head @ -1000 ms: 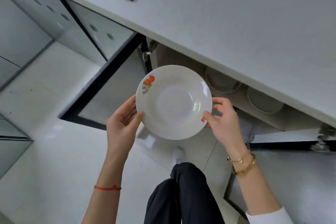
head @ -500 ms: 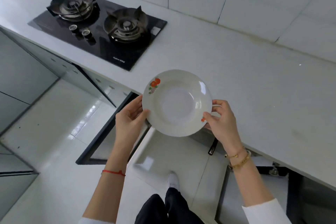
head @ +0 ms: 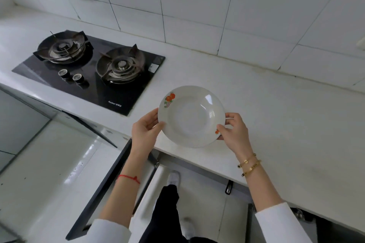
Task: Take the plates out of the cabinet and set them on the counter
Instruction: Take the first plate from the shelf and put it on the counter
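Note:
A white deep plate (head: 191,116) with small orange fruit prints on its rim is held level over the front part of the white counter (head: 286,116). My left hand (head: 145,131) grips its left edge and my right hand (head: 234,133) grips its right edge. I cannot tell whether the plate touches the counter. Below the counter edge the cabinet stands with its left door (head: 102,189) swung open. The cabinet's inside is hidden from this angle.
A black two-burner gas hob (head: 88,69) is set into the counter at the left. White wall tiles (head: 197,6) rise behind the counter. A second cabinet door (head: 252,223) stands open at the lower right. My legs and shoes are on the pale floor below.
Both hands have lifted the plate from in front of the open cabinet up over the counter. My view has risen, so the cabinet's inside is no longer seen.

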The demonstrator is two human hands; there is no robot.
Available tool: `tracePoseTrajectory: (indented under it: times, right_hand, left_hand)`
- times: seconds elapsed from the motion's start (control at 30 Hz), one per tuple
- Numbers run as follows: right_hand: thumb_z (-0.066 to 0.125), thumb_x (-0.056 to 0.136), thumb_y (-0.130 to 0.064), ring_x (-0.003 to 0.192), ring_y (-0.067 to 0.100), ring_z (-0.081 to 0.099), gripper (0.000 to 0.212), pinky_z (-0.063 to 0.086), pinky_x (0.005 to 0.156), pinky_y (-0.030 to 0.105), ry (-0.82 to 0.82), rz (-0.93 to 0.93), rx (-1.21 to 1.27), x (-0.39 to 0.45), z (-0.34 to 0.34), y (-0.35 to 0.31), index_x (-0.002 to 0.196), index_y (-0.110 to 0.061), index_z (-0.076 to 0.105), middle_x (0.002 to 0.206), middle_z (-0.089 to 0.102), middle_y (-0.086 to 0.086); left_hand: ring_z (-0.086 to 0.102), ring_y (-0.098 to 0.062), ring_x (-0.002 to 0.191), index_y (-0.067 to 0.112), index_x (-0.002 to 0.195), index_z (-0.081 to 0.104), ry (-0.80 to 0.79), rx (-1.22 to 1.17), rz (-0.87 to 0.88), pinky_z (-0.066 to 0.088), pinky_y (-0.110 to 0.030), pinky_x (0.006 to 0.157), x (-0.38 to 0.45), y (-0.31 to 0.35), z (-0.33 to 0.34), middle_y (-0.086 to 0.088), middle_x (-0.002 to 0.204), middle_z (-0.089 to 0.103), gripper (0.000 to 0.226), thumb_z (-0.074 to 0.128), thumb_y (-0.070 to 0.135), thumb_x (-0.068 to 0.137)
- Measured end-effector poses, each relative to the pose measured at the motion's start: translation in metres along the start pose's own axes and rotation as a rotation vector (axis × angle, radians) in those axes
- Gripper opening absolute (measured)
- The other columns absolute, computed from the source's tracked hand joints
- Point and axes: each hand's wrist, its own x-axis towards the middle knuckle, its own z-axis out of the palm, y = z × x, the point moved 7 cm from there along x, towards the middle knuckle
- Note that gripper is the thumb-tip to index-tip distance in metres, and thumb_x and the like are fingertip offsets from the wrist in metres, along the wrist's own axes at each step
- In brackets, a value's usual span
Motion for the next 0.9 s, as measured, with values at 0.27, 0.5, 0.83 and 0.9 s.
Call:
tracePoseTrajectory:
  times: [0.27, 0.5, 0.83, 0.9]
  right_hand:
    - [0.059, 0.081, 0.000, 0.063, 0.010, 0.065, 0.031, 0.056, 0.049, 0.022, 0.097, 0.061, -0.026, 0.092, 0.016, -0.020, 0.110, -0.009, 0.049, 0.094, 0.061, 0.006]
    - [0.055, 0.080, 0.005, 0.066, 0.011, 0.062, 0.034, 0.057, 0.049, 0.024, 0.157, 0.089, -0.050, 0.195, 0.045, -0.044, 0.109, -0.009, 0.048, 0.085, 0.056, -0.003]
    - [0.049, 0.078, 0.005, 0.082, 0.027, 0.064, 0.029, 0.059, 0.070, 0.046, 0.218, 0.112, -0.156, 0.324, 0.073, -0.034, 0.102, -0.011, 0.047, 0.079, 0.056, -0.003]
    - [0.049, 0.079, 0.005, 0.083, 0.028, 0.065, 0.029, 0.059, 0.067, 0.040, 0.214, 0.125, -0.181, 0.343, 0.078, -0.028, 0.102, -0.012, 0.047, 0.080, 0.056, -0.003]
  left_hand:
    - [0.070, -0.008, 0.099, 0.017, 0.118, 0.067, -0.070, 0.056, -0.080, 0.054, -0.023, 0.088, 0.118, -0.006, 0.026, 0.003, 0.107, 0.073, 0.043, 0.067, -0.006, 0.082]
    - [0.069, 0.002, 0.092, 0.014, 0.118, 0.068, -0.112, 0.129, -0.047, 0.054, -0.015, 0.082, 0.239, -0.006, 0.050, 0.007, 0.102, 0.073, 0.045, 0.064, -0.009, 0.080]
    - [0.068, 0.004, 0.089, 0.015, 0.119, 0.068, -0.159, 0.223, -0.080, 0.052, -0.011, 0.076, 0.372, -0.044, 0.091, 0.011, 0.099, 0.073, 0.046, 0.062, -0.009, 0.080]
    - [0.066, 0.014, 0.079, 0.014, 0.115, 0.070, -0.156, 0.263, -0.078, 0.050, -0.004, 0.068, 0.388, -0.053, 0.098, 0.026, 0.085, 0.071, 0.046, 0.060, -0.012, 0.078]
